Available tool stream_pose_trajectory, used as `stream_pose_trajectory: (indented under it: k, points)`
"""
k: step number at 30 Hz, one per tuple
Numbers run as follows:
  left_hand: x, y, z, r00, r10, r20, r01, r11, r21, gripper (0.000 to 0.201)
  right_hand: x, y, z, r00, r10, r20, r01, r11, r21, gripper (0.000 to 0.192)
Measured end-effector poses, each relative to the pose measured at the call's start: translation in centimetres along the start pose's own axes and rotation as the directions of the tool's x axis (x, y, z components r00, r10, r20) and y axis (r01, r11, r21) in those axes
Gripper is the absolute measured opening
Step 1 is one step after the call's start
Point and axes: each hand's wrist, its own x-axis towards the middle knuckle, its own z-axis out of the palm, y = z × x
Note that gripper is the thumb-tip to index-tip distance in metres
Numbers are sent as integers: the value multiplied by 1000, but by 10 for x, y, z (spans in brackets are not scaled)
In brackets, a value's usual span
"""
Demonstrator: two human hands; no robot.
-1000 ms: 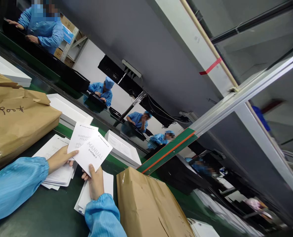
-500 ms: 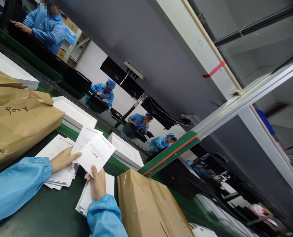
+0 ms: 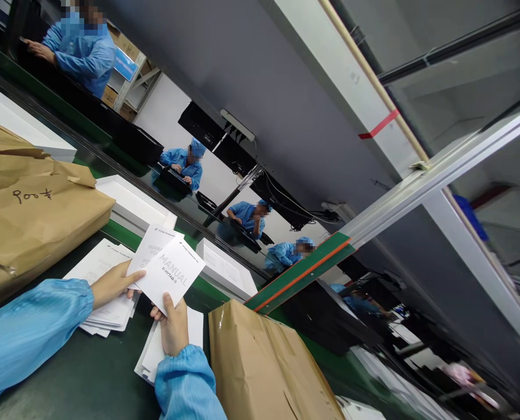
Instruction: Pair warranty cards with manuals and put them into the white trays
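My left hand [image 3: 112,284] pinches the lower left corner of a white warranty leaflet [image 3: 151,240]. Overlapping its right side is a white manual [image 3: 174,273] printed "MANUAL", with my right hand [image 3: 174,328] closed on its lower corner, thumb on top. My left thumb tip also reaches the manual's left corner. Beneath my left hand lies a stack of white leaflets [image 3: 97,261] on the dark green bench. Another white stack [image 3: 195,328] rests under my right hand, partly hidden by it.
Brown paper packages stand on both sides, one at left [image 3: 41,204] and one at right [image 3: 264,361]. Behind are open white boxes [image 3: 229,274] along a conveyor. A green post [image 3: 301,271] slants at right. Several people in blue smocks sit beyond.
The white boxes behind have shifted slightly to the right along the conveyor. Both hands and the two papers stay nearly in place.
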Motion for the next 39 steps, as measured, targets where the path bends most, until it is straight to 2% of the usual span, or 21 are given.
stream_pose_trajectory:
  k: [4,10,19,26,39]
  points:
    - [0,-2,1,1000,15,-23,-16,1000,-13,45,1,-2,-1,1000,17,-2,-17,1000,25,31]
    - [3,-6,-1,1000,25,3,-25,999,-40,42,1,-1,-1,999,31,25,-32,999,29,28]
    - [2,-2,0,1000,15,-25,-17,998,-60,43,1,0,-1,1000,19,17,-19,1000,3,27]
    - [4,-6,-1,1000,16,8,-15,999,-31,43,1,1,-1,1000,10,20,-10,1000,4,29]
    - [4,-4,-1,1000,27,2,-27,1000,15,38,1,1,0,1000,5,-4,-5,1000,-14,27]
